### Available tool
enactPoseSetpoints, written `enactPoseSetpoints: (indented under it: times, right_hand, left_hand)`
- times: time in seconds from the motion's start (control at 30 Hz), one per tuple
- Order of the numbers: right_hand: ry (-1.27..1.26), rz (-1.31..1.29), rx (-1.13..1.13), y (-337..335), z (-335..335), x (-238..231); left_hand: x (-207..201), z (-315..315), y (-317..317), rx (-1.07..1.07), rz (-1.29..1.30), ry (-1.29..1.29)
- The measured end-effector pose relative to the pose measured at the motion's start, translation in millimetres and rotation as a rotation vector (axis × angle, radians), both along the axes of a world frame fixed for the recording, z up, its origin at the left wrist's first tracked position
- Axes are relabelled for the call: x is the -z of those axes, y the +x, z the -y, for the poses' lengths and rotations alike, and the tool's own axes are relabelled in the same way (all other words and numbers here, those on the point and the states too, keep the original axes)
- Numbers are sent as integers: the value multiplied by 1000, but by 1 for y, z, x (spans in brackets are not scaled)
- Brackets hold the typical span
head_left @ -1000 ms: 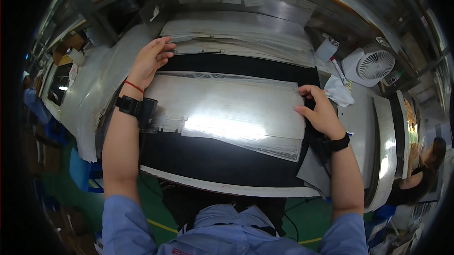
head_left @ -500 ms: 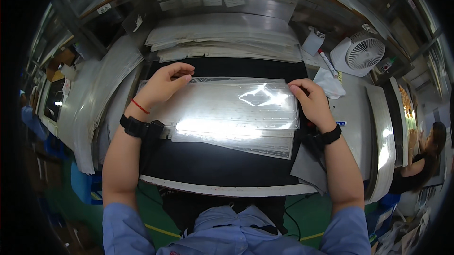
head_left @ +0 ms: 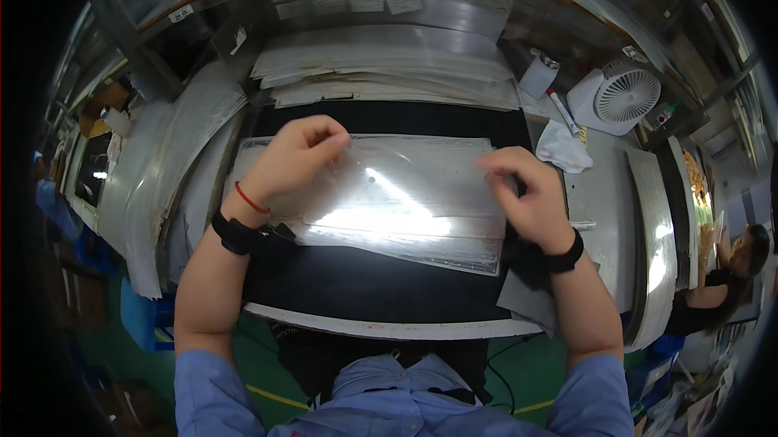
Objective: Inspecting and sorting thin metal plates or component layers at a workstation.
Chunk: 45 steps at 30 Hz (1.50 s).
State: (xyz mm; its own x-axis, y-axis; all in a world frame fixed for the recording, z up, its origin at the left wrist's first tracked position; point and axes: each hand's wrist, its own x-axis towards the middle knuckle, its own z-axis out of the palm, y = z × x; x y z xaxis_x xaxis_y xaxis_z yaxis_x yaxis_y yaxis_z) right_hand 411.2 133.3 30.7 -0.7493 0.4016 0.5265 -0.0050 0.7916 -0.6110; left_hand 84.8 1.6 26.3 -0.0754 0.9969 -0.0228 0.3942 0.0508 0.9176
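A pile of clear plastic sheets (head_left: 381, 230) lies on the black mat (head_left: 356, 283) in front of me, glaring brightly along its near part. Over the pile's far left part is my left hand (head_left: 301, 153), its thumb and fingers pinched together. At the far right end my right hand (head_left: 523, 190) is curled, thumb and forefinger bent toward each other, the tips smeared by motion. Whether either pinch has a clear sheet in it cannot be made out against the see-through pile. Both wrists wear black bands.
More stacked sheets stand at the back (head_left: 381, 64), on the left (head_left: 170, 169) and on the right (head_left: 652, 250). A white fan (head_left: 616, 96), a bottle (head_left: 539, 74), a marker (head_left: 562, 111) and a crumpled white cloth (head_left: 565, 147) sit back right. Another person (head_left: 721, 291) is at far right.
My left hand has moved right and its fingers have closed in. My right hand has shifted slightly left and nearer. The top sheet's bright angular glare has turned into a slanting streak.
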Motion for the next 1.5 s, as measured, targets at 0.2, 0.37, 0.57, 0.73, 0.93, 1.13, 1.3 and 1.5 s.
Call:
enactPoseSetpoints:
  times: [0.2, 0.37, 0.57, 0.73, 0.93, 1.13, 1.3, 1.5]
  right_hand:
    - [610, 135, -182, -18, 48, -21]
    - [698, 177, -224, -19, 55, -21]
    - [723, 166, -264, -22, 60, -20]
    - [745, 185, -264, -24, 66, -15]
    - [738, 191, -264, -23, 65, -17]
    - [729, 193, -268, -23, 66, -16]
    - [719, 192, -281, -24, 65, -16]
    - [708, 194, -277, -23, 65, -15]
  left_hand:
    - [-7, 14, 54, 225, 410, -369]
    - [-6, 16, 68, 167, 493, -357]
    - [-3, 13, 71, 70, 531, -328]
    - [6, 11, 72, 43, 566, -349]
    - [1, 10, 74, 20, 543, -362]
    - [4, 9, 74, 27, 535, -364]
    - [4, 11, 75, 25, 547, -359]
    - [3, 9, 74, 28, 506, -365]
